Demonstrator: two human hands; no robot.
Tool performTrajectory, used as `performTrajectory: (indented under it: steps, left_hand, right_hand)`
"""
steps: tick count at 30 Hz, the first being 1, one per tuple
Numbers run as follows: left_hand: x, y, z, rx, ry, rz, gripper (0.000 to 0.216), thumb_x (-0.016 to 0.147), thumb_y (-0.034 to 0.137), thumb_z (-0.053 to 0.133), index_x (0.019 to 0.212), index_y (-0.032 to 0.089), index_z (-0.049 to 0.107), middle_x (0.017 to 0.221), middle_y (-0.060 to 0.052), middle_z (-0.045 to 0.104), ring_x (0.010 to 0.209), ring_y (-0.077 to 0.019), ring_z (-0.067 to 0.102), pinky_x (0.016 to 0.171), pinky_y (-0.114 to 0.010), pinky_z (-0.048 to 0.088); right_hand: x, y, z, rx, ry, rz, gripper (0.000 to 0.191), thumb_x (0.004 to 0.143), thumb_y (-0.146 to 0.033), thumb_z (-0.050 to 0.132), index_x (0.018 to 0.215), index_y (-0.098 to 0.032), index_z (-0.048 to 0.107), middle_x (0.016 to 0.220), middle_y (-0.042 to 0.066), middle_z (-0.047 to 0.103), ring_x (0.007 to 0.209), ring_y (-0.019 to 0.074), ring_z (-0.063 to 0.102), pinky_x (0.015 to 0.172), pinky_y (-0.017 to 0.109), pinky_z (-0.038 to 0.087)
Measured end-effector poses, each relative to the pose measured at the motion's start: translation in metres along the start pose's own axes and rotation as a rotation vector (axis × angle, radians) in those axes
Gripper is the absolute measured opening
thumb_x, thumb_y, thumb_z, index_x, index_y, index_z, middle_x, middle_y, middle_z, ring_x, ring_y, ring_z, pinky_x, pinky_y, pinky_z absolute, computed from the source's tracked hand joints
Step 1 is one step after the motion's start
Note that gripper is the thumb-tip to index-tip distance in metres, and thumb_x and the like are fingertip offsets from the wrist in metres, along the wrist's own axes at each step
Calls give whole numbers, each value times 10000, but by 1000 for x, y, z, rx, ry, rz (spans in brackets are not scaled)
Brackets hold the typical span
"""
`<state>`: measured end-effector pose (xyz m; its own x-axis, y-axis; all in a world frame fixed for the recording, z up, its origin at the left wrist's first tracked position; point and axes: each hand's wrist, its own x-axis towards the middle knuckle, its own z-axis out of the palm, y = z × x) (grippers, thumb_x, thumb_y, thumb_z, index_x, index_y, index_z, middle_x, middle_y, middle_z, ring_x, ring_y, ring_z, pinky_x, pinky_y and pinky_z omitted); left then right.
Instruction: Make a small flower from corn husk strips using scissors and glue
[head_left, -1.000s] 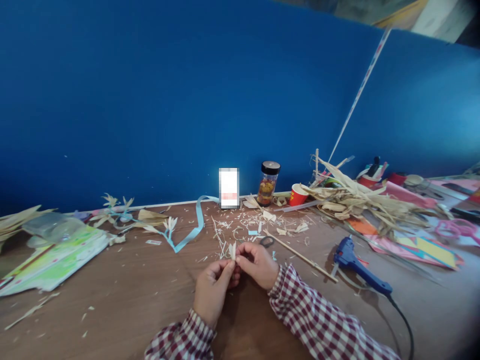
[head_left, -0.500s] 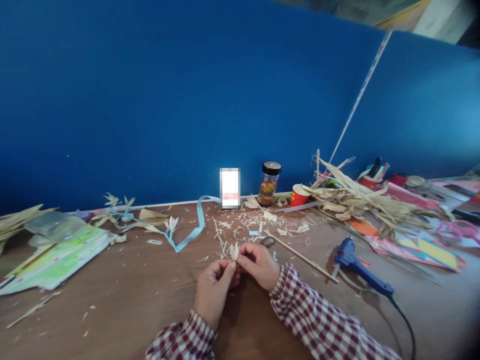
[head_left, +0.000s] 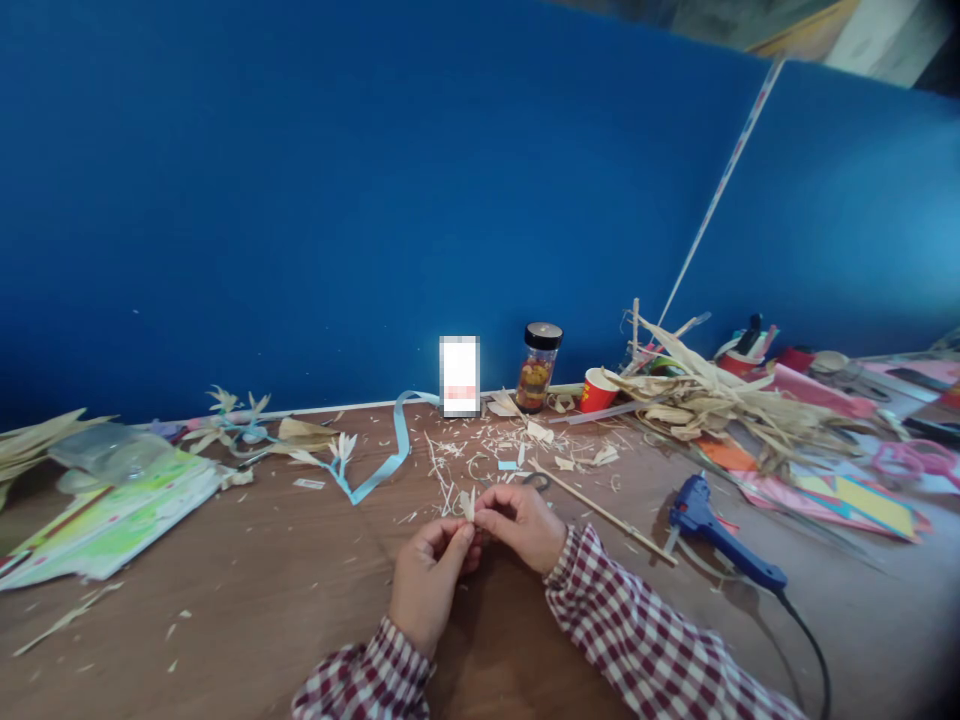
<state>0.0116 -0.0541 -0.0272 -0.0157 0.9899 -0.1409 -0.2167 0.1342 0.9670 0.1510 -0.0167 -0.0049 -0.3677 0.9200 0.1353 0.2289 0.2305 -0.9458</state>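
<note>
Between my two hands, above the middle of the table (head_left: 300,600), is a small pale flower of dried husk pieces (head_left: 468,504). My left hand (head_left: 429,575) pinches its base between thumb and forefinger. From the other side, my right hand (head_left: 521,525) is closed with thumb and fingertips at the same petals. The lower end of the flower is hidden by my fingers. Past my hands lie pale husk scraps (head_left: 480,440). Left of them a similar white flower (head_left: 343,452) lies with a light-blue ribbon (head_left: 390,463).
To the right are a blue glue gun (head_left: 724,535), a thin stick (head_left: 600,510) and a heap of dried husks (head_left: 720,395). At the back stand a jar with a black lid (head_left: 538,370) and a red paper cup (head_left: 598,390). A green-patterned sheet (head_left: 127,515) lies left.
My right hand has shifted very slightly right and down, and the petals look turned a little. My left hand holds its place.
</note>
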Motion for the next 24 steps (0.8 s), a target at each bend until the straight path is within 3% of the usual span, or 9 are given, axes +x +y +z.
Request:
performTrajectory:
  steps: [14,24]
  left_hand:
    - [1,-2,0,-15,27,-9,229,637,357,639,731,148,640,656,-10,653,593,-119,587,598,-236,491]
    - [0,0,-1,-8,1,-6,214,662,341,629,741,142,634,672,-14,649,608,-112,584,601,-222,494]
  right_hand:
    - [0,7,10,15,54,-6,150,762,-297,528,731,-154,559,636,-17,531,571,94,468,533,201,385]
    - [0,5,5,36,18,6,161,759,-305,540,737,-151,580,631,-16,539,566,94,473,544,206,394]
